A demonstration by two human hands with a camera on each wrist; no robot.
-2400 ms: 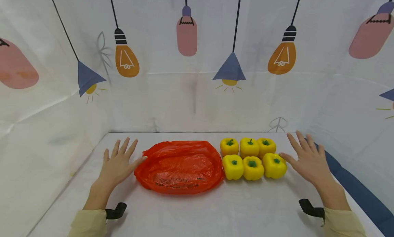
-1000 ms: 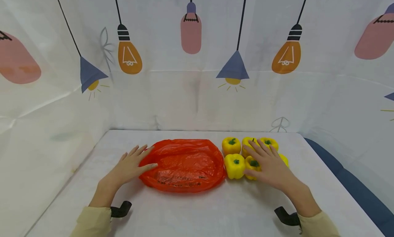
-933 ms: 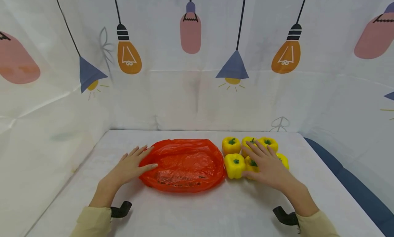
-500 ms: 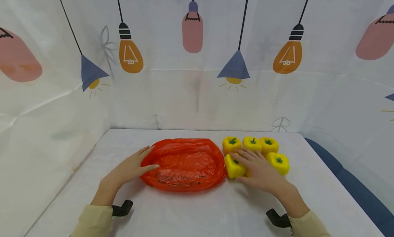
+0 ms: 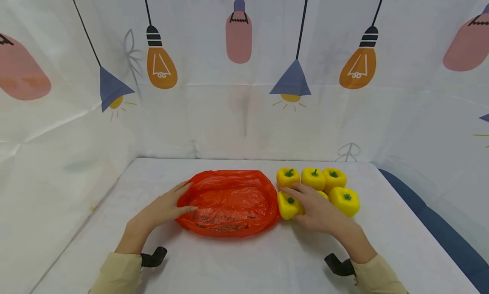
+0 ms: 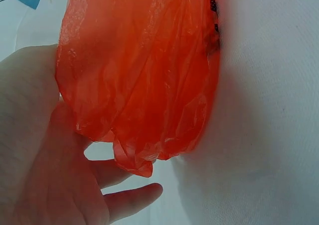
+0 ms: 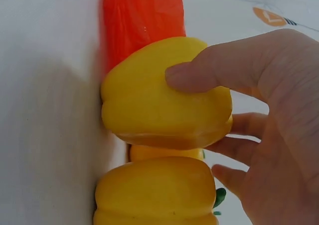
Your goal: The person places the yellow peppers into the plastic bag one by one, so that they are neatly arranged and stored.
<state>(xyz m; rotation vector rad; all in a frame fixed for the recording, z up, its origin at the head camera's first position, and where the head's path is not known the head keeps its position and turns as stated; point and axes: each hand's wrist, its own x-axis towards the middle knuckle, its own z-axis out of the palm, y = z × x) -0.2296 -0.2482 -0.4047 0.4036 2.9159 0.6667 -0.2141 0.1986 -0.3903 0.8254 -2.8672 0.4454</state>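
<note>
Head view, and both hands are at work over the white table (image 5: 237, 264). The left hand (image 5: 162, 208) frames the left end of the red bag (image 5: 229, 200), fingers relaxed and apart; the bag lies left of centre, toward the far edge. The right hand (image 5: 321, 211) has the front-row yellow pepper (image 5: 289, 207) nearest the bag between thumb and fingers. Danger spot: the middle pepper (image 5: 323, 194) sits mostly hidden beneath that hand, so a low sideways sweep could roll it toward the near edge. The back row (image 5: 313, 179), closer to the far edge, could catch a knock from the fingertips too.

Left wrist view: thin, creased plastic hangs in front of the fingers, no firm pinch showing. Weak side, I'd say; any push could fold that soft wall inward or slide the bag toward the left edge.

Right wrist view: thumb (image 7: 189, 78) on glossy skin, fingers behind. Smooth and rounded, it could slip if squeezed lightly. Whether it's clear of the table, I can't tell.
</note>
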